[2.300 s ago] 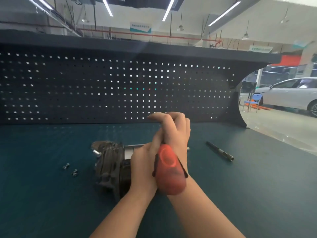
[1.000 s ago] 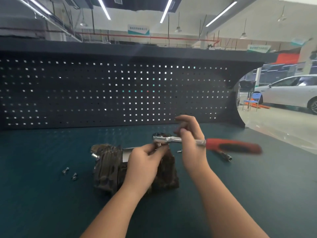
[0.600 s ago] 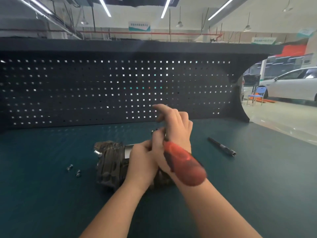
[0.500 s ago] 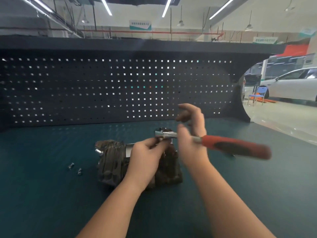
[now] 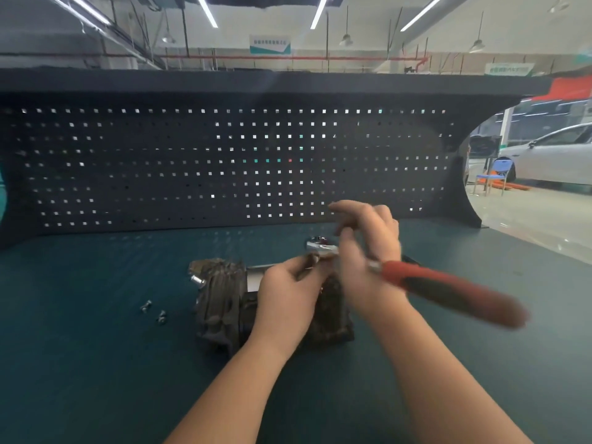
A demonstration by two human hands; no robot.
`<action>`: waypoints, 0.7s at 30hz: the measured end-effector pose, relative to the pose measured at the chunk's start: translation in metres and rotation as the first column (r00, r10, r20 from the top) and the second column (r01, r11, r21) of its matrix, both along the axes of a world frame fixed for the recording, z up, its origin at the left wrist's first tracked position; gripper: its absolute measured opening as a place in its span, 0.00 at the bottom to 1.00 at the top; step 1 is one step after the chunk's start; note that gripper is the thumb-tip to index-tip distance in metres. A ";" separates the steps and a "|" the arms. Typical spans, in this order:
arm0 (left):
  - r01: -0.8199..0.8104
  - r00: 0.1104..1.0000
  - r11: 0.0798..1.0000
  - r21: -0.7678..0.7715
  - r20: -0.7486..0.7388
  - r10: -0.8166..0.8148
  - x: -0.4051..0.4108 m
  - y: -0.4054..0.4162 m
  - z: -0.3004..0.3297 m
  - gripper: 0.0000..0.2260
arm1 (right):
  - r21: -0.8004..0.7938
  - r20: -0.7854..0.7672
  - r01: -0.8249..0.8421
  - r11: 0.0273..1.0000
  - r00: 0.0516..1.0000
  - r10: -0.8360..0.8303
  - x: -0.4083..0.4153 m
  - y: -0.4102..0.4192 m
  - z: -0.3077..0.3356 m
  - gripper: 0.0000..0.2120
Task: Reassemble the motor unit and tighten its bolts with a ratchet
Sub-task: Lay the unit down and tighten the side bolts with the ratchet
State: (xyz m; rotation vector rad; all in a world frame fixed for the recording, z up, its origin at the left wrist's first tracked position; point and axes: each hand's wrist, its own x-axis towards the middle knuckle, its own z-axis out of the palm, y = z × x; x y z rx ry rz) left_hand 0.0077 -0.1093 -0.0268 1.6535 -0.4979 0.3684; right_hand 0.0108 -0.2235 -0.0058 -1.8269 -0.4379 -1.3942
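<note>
Swinging the red-handled ratchet (image 5: 416, 280) back out right of the motor unit (image 5: 230, 302), my right hand (image 5: 368, 251) gripped its shank, forefinger loose; my left hand (image 5: 288, 293) pinched the socket. Tightening continued; two bolts (image 5: 153, 310) lay left.

The motor unit (image 5: 224, 302) is lying near the middle of the desk (image 5: 80, 363), with two loose bolts (image 5: 153, 311) sitting just to its left and the pegboard (image 5: 160, 168) standing along the desk's rear edge. The left hand (image 5: 288, 299) is resting on top of the unit, the right hand (image 5: 368, 251) is sitting just right of it, and the ratchet (image 5: 442, 290) is reaching from above the unit out toward the desk's right edge
</note>
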 end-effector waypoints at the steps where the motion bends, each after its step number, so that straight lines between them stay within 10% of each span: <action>1: -0.008 0.999 1.000 -0.026 -0.043 0.006 0.004 0.004 -0.004 0.06 | 0.134 -0.078 -0.052 0.990 0.995 0.062 0.002 -0.011 -0.001 0.15; 7: 0.000 0.997 0.999 -0.052 -0.081 -0.004 0.010 -0.002 -0.005 0.08 | 0.509 -0.089 -0.194 0.839 0.957 0.275 -0.004 0.015 0.005 0.20; 14: -0.047 0.994 0.999 -0.013 -0.103 0.045 0.023 0.000 -0.017 0.05 | -0.104 0.028 0.215 0.971 0.977 -0.213 -0.014 0.058 0.003 0.18; 21: -0.052 0.997 0.998 0.028 -0.060 0.054 0.012 -0.004 -0.007 0.11 | 0.432 -0.172 -0.160 0.888 0.952 0.255 0.002 -0.009 -0.001 0.16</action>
